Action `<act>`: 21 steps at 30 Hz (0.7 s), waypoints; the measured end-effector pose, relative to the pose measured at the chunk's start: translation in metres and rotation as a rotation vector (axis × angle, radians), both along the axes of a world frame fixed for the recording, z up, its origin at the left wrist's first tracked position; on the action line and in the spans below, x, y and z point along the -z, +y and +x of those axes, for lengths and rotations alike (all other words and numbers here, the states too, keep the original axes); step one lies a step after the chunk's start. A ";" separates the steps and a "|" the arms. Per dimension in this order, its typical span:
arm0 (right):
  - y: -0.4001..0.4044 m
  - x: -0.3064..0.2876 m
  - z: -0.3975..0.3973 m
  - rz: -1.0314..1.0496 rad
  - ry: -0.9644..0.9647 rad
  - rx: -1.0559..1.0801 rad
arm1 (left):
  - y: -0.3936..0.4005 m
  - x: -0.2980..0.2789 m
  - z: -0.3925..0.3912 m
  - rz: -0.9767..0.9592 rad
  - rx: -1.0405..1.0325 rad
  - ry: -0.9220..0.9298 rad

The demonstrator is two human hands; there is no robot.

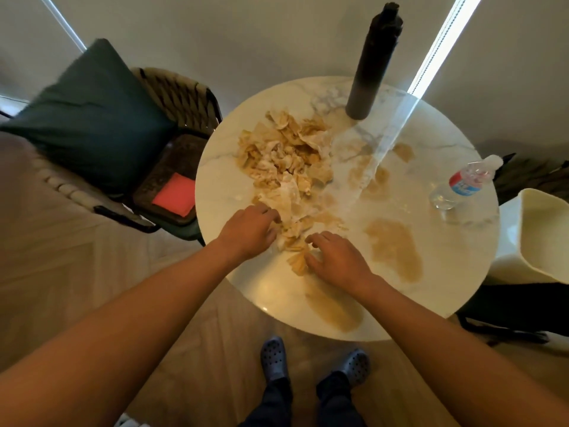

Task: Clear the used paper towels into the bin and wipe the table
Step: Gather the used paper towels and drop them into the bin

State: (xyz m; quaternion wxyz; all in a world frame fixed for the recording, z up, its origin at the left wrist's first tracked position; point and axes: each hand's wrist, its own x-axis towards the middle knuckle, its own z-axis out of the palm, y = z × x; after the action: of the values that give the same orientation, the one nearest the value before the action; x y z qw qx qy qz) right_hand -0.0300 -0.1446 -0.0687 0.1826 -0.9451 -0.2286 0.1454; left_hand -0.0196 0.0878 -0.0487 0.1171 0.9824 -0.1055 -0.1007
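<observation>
On the round marble table (431, 303), a heap of stained, crumpled paper towels (286, 161) lies left of centre, running from mid-table toward the near edge. Both hands are at the near end of the heap. Left hand (249, 231): fingers curled into the towels, grip grasping the near-left part of the pile. Right hand (334, 257): fingers spread and bent, fingertips touching the nearest scraps; whether this grip has closed on any towel cannot be told.

Brown liquid stains (394, 248) mark the table to the right of the hands, with a further patch at the near edge and lighter smears toward the centre.

A tall dark bottle (369, 63) stands upright at the far side. A clear plastic water bottle (462, 183) lies on its side near the right edge.

Beside the table on the right, a white bin (535, 241) sits apart from the towels. On the left, a chair (181, 97) carries a dark green cushion (86, 118) and a red cloth (175, 194).
</observation>
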 end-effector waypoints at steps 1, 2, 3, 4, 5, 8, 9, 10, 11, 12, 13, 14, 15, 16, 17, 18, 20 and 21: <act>0.005 0.002 0.000 -0.007 0.006 0.002 | 0.003 0.001 -0.002 -0.005 -0.001 0.004; 0.011 0.005 -0.001 -0.017 0.012 0.007 | 0.006 0.002 -0.005 -0.011 -0.006 0.007; 0.015 0.007 0.000 -0.021 0.015 0.016 | 0.007 0.003 -0.007 -0.016 -0.008 0.005; 0.018 0.008 0.000 -0.020 0.018 0.029 | 0.007 0.004 -0.008 -0.018 -0.009 0.000; 0.021 0.010 0.001 -0.008 0.019 0.040 | 0.008 0.006 -0.010 -0.018 -0.012 0.000; 0.028 0.014 0.001 0.047 0.029 0.078 | 0.008 0.013 -0.013 -0.016 -0.018 0.011; 0.029 0.016 0.001 0.068 0.033 0.086 | 0.007 0.015 -0.014 -0.016 -0.015 0.014; 0.030 0.017 0.002 0.087 0.043 0.095 | 0.006 0.016 -0.015 -0.017 -0.013 0.014; 0.030 0.019 0.003 0.105 0.055 0.107 | 0.004 0.017 -0.015 -0.018 -0.011 0.014; 0.031 0.020 0.004 0.117 0.075 0.119 | 0.003 0.018 -0.015 -0.022 -0.009 0.013; 0.031 0.020 0.005 0.126 0.095 0.129 | 0.001 0.018 -0.015 -0.026 -0.008 0.010; 0.031 0.021 0.005 0.135 0.110 0.138 | 0.001 0.018 -0.014 -0.030 -0.007 0.006; 0.031 0.023 0.006 0.146 0.123 0.147 | 0.000 0.019 -0.014 -0.033 -0.005 0.003; 0.030 0.024 0.006 0.156 0.135 0.156 | -0.001 0.019 -0.014 -0.036 -0.002 -0.002; 0.028 0.025 0.006 0.161 0.140 0.157 | -0.001 0.020 -0.013 -0.037 0.000 -0.007; 0.026 0.025 0.006 0.156 0.133 0.151 | -0.001 0.021 -0.012 -0.039 0.003 -0.009; 0.021 0.026 0.005 0.131 0.081 0.124 | -0.003 0.021 -0.010 -0.040 0.009 -0.008; 0.018 0.026 0.004 0.125 0.042 0.110 | -0.004 0.020 -0.009 -0.040 0.014 -0.009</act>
State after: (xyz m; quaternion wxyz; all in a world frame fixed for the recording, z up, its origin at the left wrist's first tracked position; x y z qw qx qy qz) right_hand -0.0259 -0.1270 -0.0943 0.2535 -0.9399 -0.1809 0.1404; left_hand -0.0281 0.0839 -0.0688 0.1355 0.9795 -0.1151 -0.0952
